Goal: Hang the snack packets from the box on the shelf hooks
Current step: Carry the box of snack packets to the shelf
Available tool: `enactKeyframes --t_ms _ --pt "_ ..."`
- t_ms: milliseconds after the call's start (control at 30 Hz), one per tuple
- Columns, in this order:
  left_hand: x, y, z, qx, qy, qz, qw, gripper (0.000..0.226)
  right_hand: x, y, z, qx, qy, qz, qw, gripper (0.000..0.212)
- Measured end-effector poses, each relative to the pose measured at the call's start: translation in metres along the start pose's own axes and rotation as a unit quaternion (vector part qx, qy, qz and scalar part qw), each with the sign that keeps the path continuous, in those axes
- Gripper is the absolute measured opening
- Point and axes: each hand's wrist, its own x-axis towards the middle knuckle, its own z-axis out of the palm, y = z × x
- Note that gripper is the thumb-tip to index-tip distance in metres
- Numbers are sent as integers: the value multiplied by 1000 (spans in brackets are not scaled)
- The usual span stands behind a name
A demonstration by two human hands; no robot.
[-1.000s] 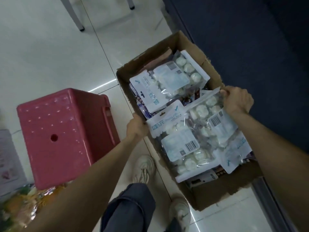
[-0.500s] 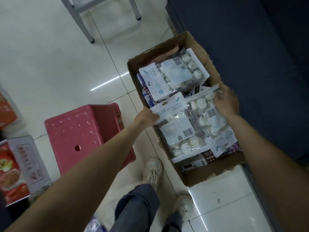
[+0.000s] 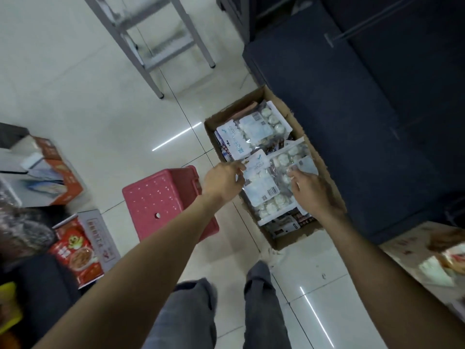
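An open brown cardboard box [image 3: 289,238] stands on the floor, full of clear snack packets [image 3: 261,187]. The left hand [image 3: 222,183] pinches the top packet's white header. The right hand [image 3: 312,192] rests on it with loosely spread fingers.

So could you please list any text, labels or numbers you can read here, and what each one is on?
None can be read.
Snack packets in the cardboard box: barcodes and blue print, blurred.
Red carton: printed characters, too blurred.
Orange carton: nothing readable.
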Motion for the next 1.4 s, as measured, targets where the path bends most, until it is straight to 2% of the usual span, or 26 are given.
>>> enactKeyframes --t_ms 133,300,433,567,633,700,767,833,933,1067,1133,1200,1267,1300,1367,1400 --pt "1 1 -18 122 -60 41 990 32 2 -6 -7 21 -35 30 999 26" --pt "37 8 -38 189 -92 47 977 36 26 -23 -15 51 -9 36 998 28" --pt "63 7 -45 203 -121 21 971 41 48 -34 -16 93 2 54 994 34" --pt "89 -17 -50 136 -141 -25 980 44 72 -49 2 103 -8 42 994 40" --pt "108 -40 -51 136 -163 -29 977 49 85 -56 25 120 -12 57 991 46" --pt "138 -66 -48 138 -166 -10 976 57 100 -64 54 122 -11 96 988 57" --pt "168 -88 -41 158 -175 58 970 63 116 -74 85 89 -19 147 985 72" --pt "193 -107 -30 194 -194 164 947 70 135 -83 113 31 -41 187 981 91" --pt "229 -127 -11 244 -199 301 900 82 167 -90 150 -64 -1 195 979 107" --pt "264 -152 18 393 -214 367 816 108 189 -86 185 -175 -3 168 970 101" --pt "272 -161 27 434 -195 397 785 112 191 -79 191 -211 45 142 966 92" --pt "275 -164 31 409 -182 429 785 108 189 -71 190 -150 143 99 973 75" --pt "279 -160 28 269 -148 457 835 97 191 -61 173 -24 235 80 968 59" --pt "280 -155 24 178 -115 473 855 86 193 -57 161 53 271 77 958 51" --pt "290 -141 16 51 -33 496 866 59 195 -55 133 166 325 76 928 39" --pt "297 -132 9 5 -18 489 872 48 195 -54 120 204 344 79 913 36"
